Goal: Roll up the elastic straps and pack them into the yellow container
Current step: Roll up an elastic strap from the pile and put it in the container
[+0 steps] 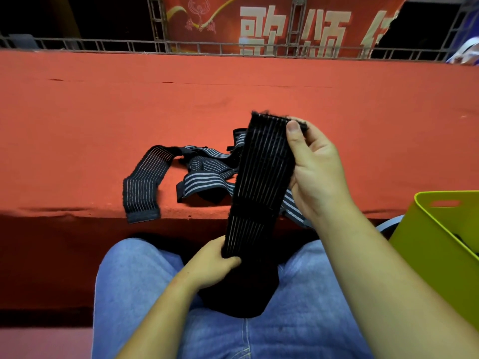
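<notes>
Right hand [316, 167] is pinching the top end of a black elastic strap [259, 177]. The thumb is pressing on the front and the fingers are curled behind. Left hand [215, 265] is gripping the strap's lower part, fingers wrapped round it, above the jeans [134, 281]. The strap is hanging stretched flat between both hands, its thin pale lines running lengthwise.

More straps [202, 172] are lying tangled on the red carpeted ledge [103, 112], and one end is drooping over its front edge.

The yellow container [425, 229] is sitting at the person's right, near the right forearm. Something dark is showing inside, too cropped to identify.

A red banner [259, 22] behind is reading "歌颂", and a third character is cut off.
</notes>
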Motion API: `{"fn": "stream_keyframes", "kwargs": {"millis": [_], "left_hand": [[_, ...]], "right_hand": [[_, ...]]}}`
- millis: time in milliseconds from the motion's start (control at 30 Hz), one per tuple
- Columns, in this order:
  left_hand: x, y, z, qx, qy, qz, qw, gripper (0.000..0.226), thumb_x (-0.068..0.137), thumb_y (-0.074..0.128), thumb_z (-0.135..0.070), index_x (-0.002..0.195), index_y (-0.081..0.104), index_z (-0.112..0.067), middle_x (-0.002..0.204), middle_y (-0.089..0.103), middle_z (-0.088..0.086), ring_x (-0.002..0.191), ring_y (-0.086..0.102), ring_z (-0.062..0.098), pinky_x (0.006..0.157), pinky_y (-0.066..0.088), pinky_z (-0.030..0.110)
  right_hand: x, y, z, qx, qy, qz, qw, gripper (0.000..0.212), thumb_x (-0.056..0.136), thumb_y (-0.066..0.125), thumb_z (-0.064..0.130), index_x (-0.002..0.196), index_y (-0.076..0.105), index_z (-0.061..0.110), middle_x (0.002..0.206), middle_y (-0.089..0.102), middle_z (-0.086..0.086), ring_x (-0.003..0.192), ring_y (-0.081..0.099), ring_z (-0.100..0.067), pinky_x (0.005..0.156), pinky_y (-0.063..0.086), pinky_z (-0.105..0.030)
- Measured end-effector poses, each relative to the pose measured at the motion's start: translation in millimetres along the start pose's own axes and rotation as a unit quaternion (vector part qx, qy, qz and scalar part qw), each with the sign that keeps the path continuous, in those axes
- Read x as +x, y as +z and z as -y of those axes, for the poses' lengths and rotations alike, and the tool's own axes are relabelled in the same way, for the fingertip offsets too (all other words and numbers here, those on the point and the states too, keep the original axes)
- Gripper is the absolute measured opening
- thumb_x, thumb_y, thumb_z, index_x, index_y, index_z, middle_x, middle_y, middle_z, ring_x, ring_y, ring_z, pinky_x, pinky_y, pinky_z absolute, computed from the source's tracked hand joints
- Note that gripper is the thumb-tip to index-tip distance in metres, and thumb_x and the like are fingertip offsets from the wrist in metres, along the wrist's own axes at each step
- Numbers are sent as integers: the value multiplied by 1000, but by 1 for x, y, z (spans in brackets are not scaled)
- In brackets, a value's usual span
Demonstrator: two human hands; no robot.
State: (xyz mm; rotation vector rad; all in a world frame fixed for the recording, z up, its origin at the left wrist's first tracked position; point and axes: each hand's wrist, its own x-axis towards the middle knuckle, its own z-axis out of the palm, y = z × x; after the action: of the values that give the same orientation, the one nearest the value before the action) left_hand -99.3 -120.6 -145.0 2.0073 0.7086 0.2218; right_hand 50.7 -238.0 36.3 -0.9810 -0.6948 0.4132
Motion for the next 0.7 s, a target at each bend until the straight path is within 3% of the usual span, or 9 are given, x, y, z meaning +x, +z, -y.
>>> {"fn": "stream_keyframes", "kwargs": {"millis": [100,167,267,400,567,633,700], "left_hand": [[-11,-1,-26,-88,59,-15,994,28,95,74,-16,115,66,-33,109,75,-22,107,69,-1,91,51,14],[-17,-4,-47,-143,103,-55,983,24,99,71,-22,119,65,-33,113,74,-24,110,67,-5,90,47,10],[-21,-7,-72,-184,159,-118,963,20,100,61,-38,120,64,-33,116,73,-23,113,65,-6,92,45,10],[-22,-8,-88,-162,186,-164,955,30,102,46,-58,123,60,-41,121,68,-30,119,59,-11,96,41,8],[-18,-4,-81,-137,174,-166,961,29,96,59,-62,110,65,-37,109,72,-31,104,66,-10,85,45,13],[-18,-6,-78,-152,177,-137,963,41,92,50,-67,120,60,-39,118,67,-36,114,60,-14,93,42,9],[-19,-11,-80,-199,182,-146,952,56,94,42,-71,133,56,-34,132,65,-25,128,57,-4,107,43,21]], "right_hand": [[-4,1,-1,2,14,1,1000,17,109,55,22,112,67,11,103,75,-9,94,73,-21,86,60,-38],[-6,4,-2,0,25,6,1000,22,111,51,24,114,66,9,104,75,-10,94,72,-22,88,61,-40],[-9,7,-5,-7,33,9,999,25,112,47,27,110,68,12,107,75,-12,98,72,-23,96,58,-46],[-13,9,-10,3,50,7,999,30,113,44,29,107,69,14,103,77,-8,98,73,-21,94,61,-44],[-17,10,-14,3,62,7,998,31,113,45,30,106,72,16,102,77,-9,97,73,-22,98,57,-49],[-20,8,-18,-11,62,8,998,29,113,46,29,110,72,15,105,76,-12,98,72,-23,99,56,-50],[-24,6,-25,-26,58,13,998,28,113,46,27,110,71,15,108,76,-13,100,72,-25,100,55,-51]]}}
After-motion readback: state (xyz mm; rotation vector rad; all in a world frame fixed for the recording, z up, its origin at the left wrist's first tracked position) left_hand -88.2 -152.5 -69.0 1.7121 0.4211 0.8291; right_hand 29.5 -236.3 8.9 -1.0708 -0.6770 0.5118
